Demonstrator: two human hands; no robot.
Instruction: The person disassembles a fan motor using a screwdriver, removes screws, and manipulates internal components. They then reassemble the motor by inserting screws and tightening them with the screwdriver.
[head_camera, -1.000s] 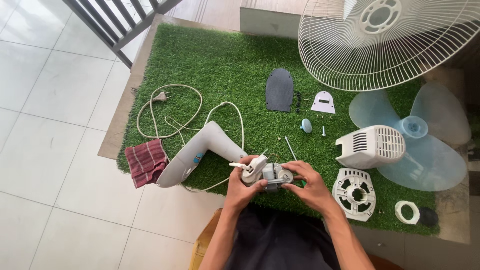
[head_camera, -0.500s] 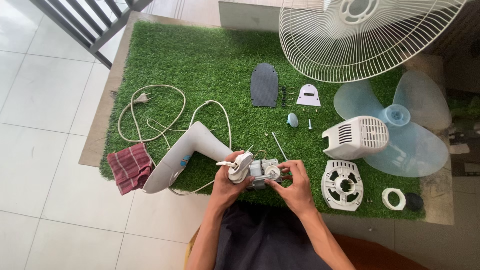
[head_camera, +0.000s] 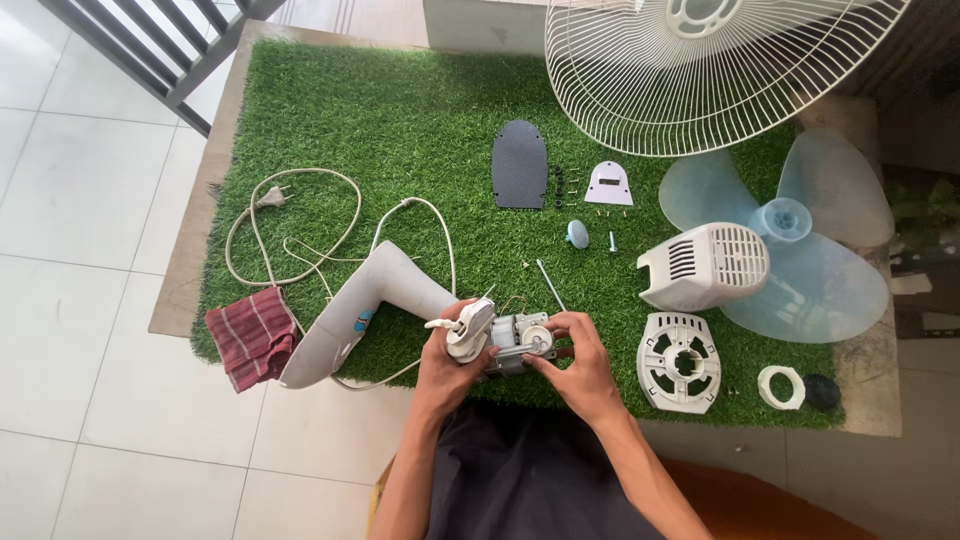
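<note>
Left of frame: red striped cloth (head_camera: 252, 336) at the edge of the green turf mat (head_camera: 400, 130); coiled power cord (head_camera: 290, 225) above it, plug end free. White fan neck (head_camera: 365, 310) lies slanted, lower centre-left, touching the motor unit (head_camera: 505, 343).

Centre bottom: left hand (head_camera: 450, 365) closed around the white end of the motor unit; right hand (head_camera: 580, 365) closed on its grey metal body, fingertips on top. Unit held just above the mat's near edge.

Judgement: step in hand is working on the motor where it meets the neck. Next move calls for a steady left grip while the right fingers work the small part.

Right: dark oval cover (head_camera: 520, 165), motor housing (head_camera: 705, 265), round back plate (head_camera: 678, 362), fan blade (head_camera: 790, 240), wire guard (head_camera: 700, 70) upper right.
</note>
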